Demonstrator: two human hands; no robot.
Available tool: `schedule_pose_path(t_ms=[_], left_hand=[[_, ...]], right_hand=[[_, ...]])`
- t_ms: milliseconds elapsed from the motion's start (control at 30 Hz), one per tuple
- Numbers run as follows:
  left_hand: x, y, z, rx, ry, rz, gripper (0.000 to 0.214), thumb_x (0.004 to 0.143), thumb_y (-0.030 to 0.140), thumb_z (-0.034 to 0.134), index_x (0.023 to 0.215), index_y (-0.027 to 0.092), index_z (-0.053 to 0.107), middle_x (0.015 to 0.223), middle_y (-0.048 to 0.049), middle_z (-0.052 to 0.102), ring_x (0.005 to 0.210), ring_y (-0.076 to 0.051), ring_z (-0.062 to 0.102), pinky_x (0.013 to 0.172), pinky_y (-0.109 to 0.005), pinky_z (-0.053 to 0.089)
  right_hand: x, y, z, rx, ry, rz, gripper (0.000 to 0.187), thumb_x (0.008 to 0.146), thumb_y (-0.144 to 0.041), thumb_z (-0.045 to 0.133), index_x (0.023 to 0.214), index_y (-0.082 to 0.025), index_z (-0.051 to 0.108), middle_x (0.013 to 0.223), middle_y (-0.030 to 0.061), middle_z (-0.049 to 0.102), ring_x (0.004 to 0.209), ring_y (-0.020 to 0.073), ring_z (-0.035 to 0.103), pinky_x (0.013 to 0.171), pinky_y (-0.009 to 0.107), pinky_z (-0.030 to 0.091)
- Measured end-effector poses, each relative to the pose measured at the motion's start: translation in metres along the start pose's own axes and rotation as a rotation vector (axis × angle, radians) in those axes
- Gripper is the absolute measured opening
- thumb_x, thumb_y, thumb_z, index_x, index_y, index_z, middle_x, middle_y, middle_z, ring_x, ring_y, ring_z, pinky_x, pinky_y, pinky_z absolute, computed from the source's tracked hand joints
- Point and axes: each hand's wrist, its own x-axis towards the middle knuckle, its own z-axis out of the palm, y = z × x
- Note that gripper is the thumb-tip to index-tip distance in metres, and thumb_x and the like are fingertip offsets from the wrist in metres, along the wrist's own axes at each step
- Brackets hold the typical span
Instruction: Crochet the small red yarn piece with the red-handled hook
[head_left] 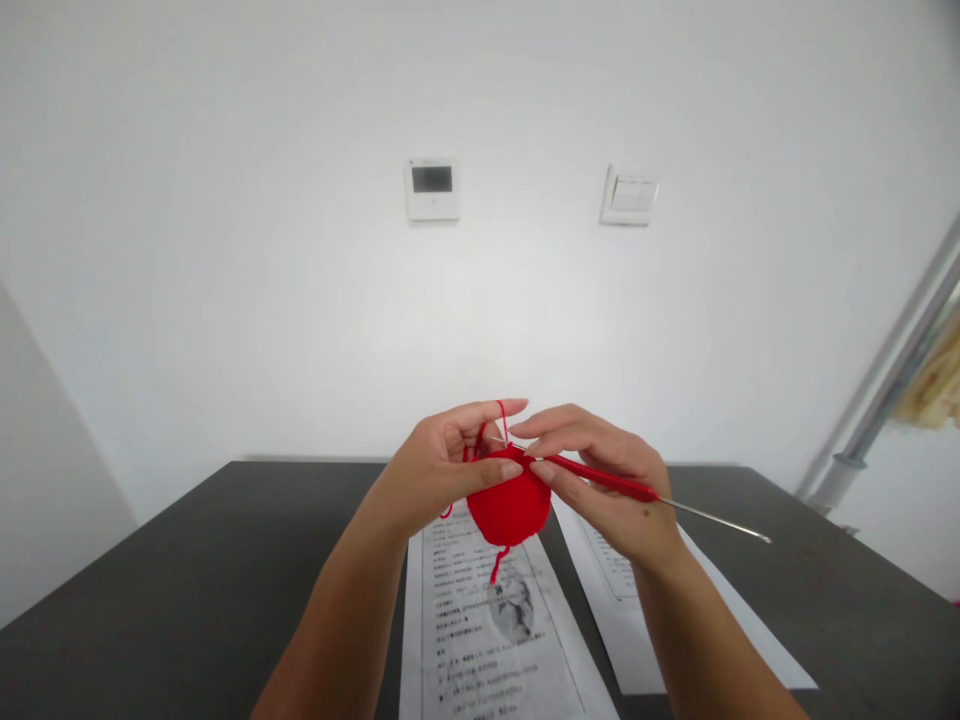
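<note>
A round red crochet piece (510,508) hangs between my hands above the table, a short yarn tail dangling from its lower edge. My left hand (461,450) pinches its upper left edge with the thumb in front, and red yarn (502,420) runs over the raised index finger. In my right hand (604,470) is a crochet hook (607,479) with a red grip and metal ends. One metal end reaches the top edge of the crochet piece near the left fingers; the other points out to the right.
Under my hands, two printed sheets lie on the dark table (300,560): a left sheet (480,660) with text and a picture, and a right sheet (645,650). On the white wall behind are a thermostat panel (433,205) and a light switch (631,195). A grey pipe (877,400) stands at right.
</note>
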Motion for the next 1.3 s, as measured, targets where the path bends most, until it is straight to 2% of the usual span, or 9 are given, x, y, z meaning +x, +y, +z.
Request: schedule_pose_path(t_ms=[133, 300, 567, 900, 1300], left_hand=[[0.0, 0.001, 0.0, 0.038, 0.016, 0.004, 0.054, 0.068, 0.022, 0.08, 0.121, 0.02, 0.068, 0.077, 0.001, 0.058, 0.074, -0.013, 0.056, 0.071, -0.027, 0.047], [0.0, 0.002, 0.0, 0.035, 0.029, 0.034, 0.043, 0.072, 0.023, 0.076, 0.114, 0.018, 0.072, 0.081, -0.0016, 0.063, 0.075, -0.013, 0.058, 0.07, -0.025, 0.047], [0.0, 0.005, 0.003, 0.066, 0.135, 0.117, 0.028, 0.071, 0.021, 0.075, 0.099, 0.016, 0.075, 0.077, -0.0021, 0.066, 0.07, -0.013, 0.059, 0.064, -0.024, 0.048], [-0.001, 0.007, 0.007, 0.097, 0.188, 0.121, 0.025, 0.068, 0.019, 0.075, 0.093, 0.015, 0.076, 0.074, -0.0025, 0.065, 0.068, -0.013, 0.057, 0.06, -0.023, 0.047], [-0.002, 0.009, 0.011, 0.132, 0.17, 0.099, 0.025, 0.068, 0.018, 0.072, 0.093, 0.015, 0.076, 0.071, -0.0017, 0.064, 0.065, -0.012, 0.056, 0.058, -0.022, 0.045]], right_hand=[[-0.001, 0.0, 0.001, 0.013, 0.02, -0.019, 0.023, 0.084, -0.008, 0.066, 0.095, -0.027, 0.074, 0.097, 0.0044, 0.075, 0.092, 0.02, 0.07, 0.081, 0.038, 0.058], [-0.004, 0.003, 0.001, 0.04, 0.061, 0.033, 0.023, 0.083, -0.008, 0.068, 0.094, -0.028, 0.074, 0.095, 0.0032, 0.076, 0.091, 0.0193, 0.071, 0.082, 0.037, 0.058], [-0.004, 0.005, -0.003, 0.086, 0.104, 0.082, 0.017, 0.083, -0.012, 0.07, 0.091, -0.026, 0.075, 0.093, 0.0032, 0.076, 0.09, 0.0185, 0.071, 0.081, 0.035, 0.06], [-0.001, 0.005, -0.013, 0.307, 0.061, 0.208, 0.003, 0.084, -0.021, 0.07, 0.085, -0.022, 0.072, 0.092, 0.0049, 0.078, 0.086, 0.02, 0.074, 0.079, 0.037, 0.062], [0.0, -0.001, -0.025, 0.233, -0.075, 0.205, 0.006, 0.087, -0.023, 0.066, 0.084, -0.022, 0.071, 0.093, 0.006, 0.078, 0.087, 0.0201, 0.074, 0.076, 0.035, 0.061]])
